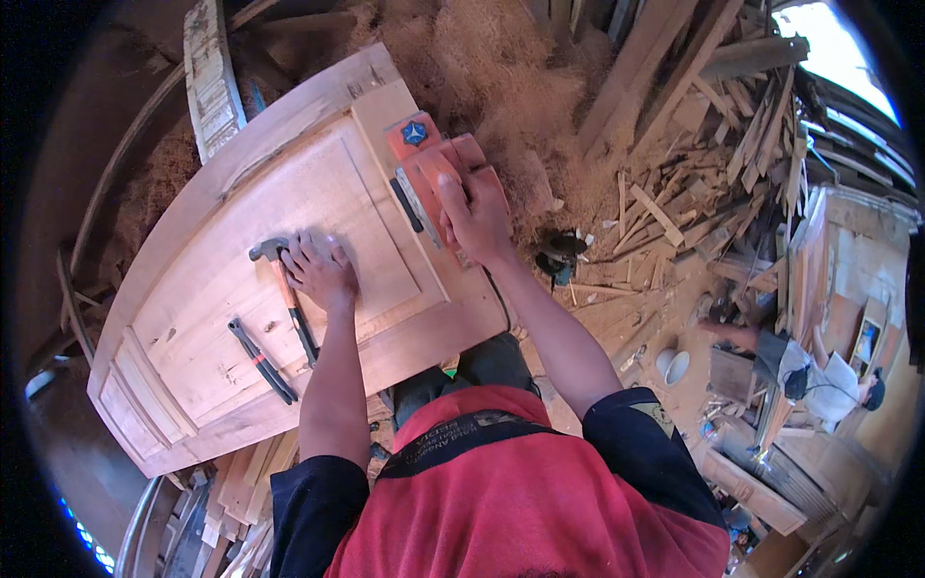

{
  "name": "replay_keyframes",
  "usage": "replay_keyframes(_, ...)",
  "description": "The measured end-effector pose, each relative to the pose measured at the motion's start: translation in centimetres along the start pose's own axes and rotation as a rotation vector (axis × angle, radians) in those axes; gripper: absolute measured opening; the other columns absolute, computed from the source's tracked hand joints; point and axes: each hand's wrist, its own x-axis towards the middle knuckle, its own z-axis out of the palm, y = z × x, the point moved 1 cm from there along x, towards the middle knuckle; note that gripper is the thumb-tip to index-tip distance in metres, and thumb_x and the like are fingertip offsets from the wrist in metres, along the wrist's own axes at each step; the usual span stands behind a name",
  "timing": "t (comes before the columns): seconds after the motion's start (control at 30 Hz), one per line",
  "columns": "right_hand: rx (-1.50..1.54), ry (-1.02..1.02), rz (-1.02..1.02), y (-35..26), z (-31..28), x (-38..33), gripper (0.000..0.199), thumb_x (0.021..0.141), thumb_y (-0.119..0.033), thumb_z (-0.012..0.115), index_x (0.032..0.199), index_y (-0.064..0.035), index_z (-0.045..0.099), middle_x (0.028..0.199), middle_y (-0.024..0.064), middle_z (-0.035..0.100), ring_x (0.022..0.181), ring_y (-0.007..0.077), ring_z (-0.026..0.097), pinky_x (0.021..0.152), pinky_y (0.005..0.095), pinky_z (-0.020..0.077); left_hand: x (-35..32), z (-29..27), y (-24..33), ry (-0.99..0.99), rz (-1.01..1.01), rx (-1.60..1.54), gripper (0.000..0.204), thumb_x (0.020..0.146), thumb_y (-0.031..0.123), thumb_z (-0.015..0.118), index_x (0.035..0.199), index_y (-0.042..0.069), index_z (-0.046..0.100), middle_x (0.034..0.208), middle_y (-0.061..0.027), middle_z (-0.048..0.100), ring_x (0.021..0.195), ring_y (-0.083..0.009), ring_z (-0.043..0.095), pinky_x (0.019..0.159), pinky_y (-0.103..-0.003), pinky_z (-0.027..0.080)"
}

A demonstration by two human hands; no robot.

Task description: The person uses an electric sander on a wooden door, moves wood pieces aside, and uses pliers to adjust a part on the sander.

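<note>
A panelled wooden door (226, 318) lies flat before me. My right hand (474, 214) is wrapped round the handle of an orange-red electric planer (416, 173) with a blue knob, which rests on the door's right-hand edge. On the door's raised middle panel, my left hand (321, 270) lies flat with its fingers spread. Its fingertips reach up beside the head of a claw hammer (286, 289) with an orange and black handle; whether they touch it I cannot tell. Left of the hammer lies a pair of pincers (262, 361) with dark, red-marked handles.
Heaped wood shavings (482, 67) cover the ground beyond the door. Offcuts (665, 217) and long boards (641, 72) pile up to the right. Farther right, another person (824, 385) bends by a bench, near a white bowl-shaped thing (673, 365). Planks (241, 482) lie below the door's near side.
</note>
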Motion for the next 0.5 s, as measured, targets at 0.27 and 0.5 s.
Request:
replay_keyframes(0.27, -0.058, -0.024, -0.017, -4.7, 3.8, 11.6, 0.057, 0.098, -0.053, 0.051, 0.079, -0.0014, 0.065, 0.053, 0.0109, 0.061, 0.043, 0.0195, 0.062, 0.041, 0.0349, 0.0467, 0.3, -0.2, -0.1, -0.015, -0.028, -0.017, 0.056, 0.094, 0.044, 0.052, 0.141, 0.013, 0.046, 0.151, -0.0067, 0.04, 0.144, -0.0372, 0.028, 0.115, -0.057, 0.02)
replay_keyframes(0.5, -0.345, 0.152, -0.282, -5.1, 6.6, 22.5, 0.082, 0.091, -0.072, 0.043, 0.091, 0.0041, 0.073, 0.068, 0.0288, 0.065, 0.073, 0.0439, 0.07, 0.066, 0.054, 0.0512, 0.8, 0.0, 0.1, -0.014, -0.011, -0.012, 0.059, 0.093, 0.045, 0.053, 0.143, 0.015, 0.045, 0.151, -0.0062, 0.04, 0.143, -0.0374, 0.029, 0.115, -0.057, 0.021)
